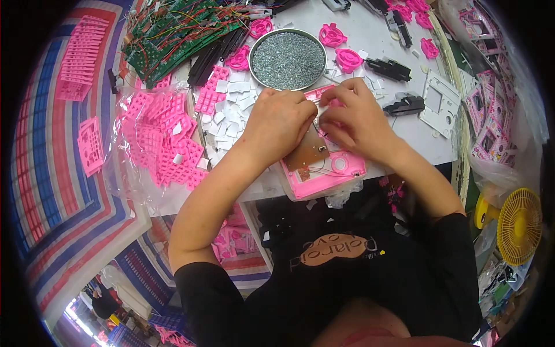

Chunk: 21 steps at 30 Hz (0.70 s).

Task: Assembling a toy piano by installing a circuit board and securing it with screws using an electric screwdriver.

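Observation:
A pink plastic housing [315,188] lies at the table's near edge. A brown circuit board [307,153] sits in it, with thin wires running across. My left hand [280,121] is closed over the housing's far left part, fingers curled down by the board's upper edge. Opposite it, my right hand [359,120] has its fingers bent in a pinch above the housing's far right part. The two hands' fingertips are close together; what is between them is hidden. Just beyond stands a round metal tin [289,61] filled with small grey metal pieces, probably screws.
Green circuit boards with wires [167,43] pile at the back left. Pink keypad pieces [159,136] lie in clear plastic to the left, beside white squares [231,115]. Black parts [404,105] and a white frame [440,104] are on the right. A yellow fan [519,226] stands lower right.

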Tool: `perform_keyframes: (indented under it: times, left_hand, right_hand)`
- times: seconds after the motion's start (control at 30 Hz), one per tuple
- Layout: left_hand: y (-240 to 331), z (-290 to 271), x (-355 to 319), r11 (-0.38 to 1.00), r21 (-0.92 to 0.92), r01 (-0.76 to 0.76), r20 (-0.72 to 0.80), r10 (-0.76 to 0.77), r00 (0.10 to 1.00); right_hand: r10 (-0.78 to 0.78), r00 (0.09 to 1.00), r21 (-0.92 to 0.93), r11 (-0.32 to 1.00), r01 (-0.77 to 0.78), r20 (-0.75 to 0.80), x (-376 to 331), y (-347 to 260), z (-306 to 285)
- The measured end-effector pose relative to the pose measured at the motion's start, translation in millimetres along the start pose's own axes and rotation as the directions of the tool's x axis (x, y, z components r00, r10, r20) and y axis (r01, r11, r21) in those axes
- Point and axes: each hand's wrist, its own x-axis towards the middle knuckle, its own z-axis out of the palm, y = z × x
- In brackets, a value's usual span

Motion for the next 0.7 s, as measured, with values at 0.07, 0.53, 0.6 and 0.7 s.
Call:
perform_keyframes:
  times: [0.07, 0.53, 0.6, 0.7]
  left_hand:
    - [-1.1, 1.2, 0.4, 1.000, -0.011, 0.012, 0.002, -0.012, 1.000]
    - [20.8, 0.6, -13.2, 0.988, -0.152, -0.023, -0.139, 0.002, 0.990]
    - [25.7, 3.3, -14.4, 0.995, -0.090, -0.045, -0.142, 0.032, 0.989]
    - [24.0, 10.2, -17.2, 0.997, -0.018, -0.069, -0.142, 0.066, 0.988]
  right_hand:
    - [-0.139, 0.988, -0.039, 0.989, 0.141, 0.065, -3.0, 4.1, -6.6]
    - [-0.110, 0.985, 0.203, 0.976, 0.082, 0.131, -9.8, 13.3, -18.5]
    - [-0.082, 0.993, 0.196, 0.978, 0.065, 0.080, -15.8, 14.6, -13.3]
    - [-0.037, 0.999, 0.205, 0.978, 0.030, 0.031, -19.8, 13.2, -6.6]
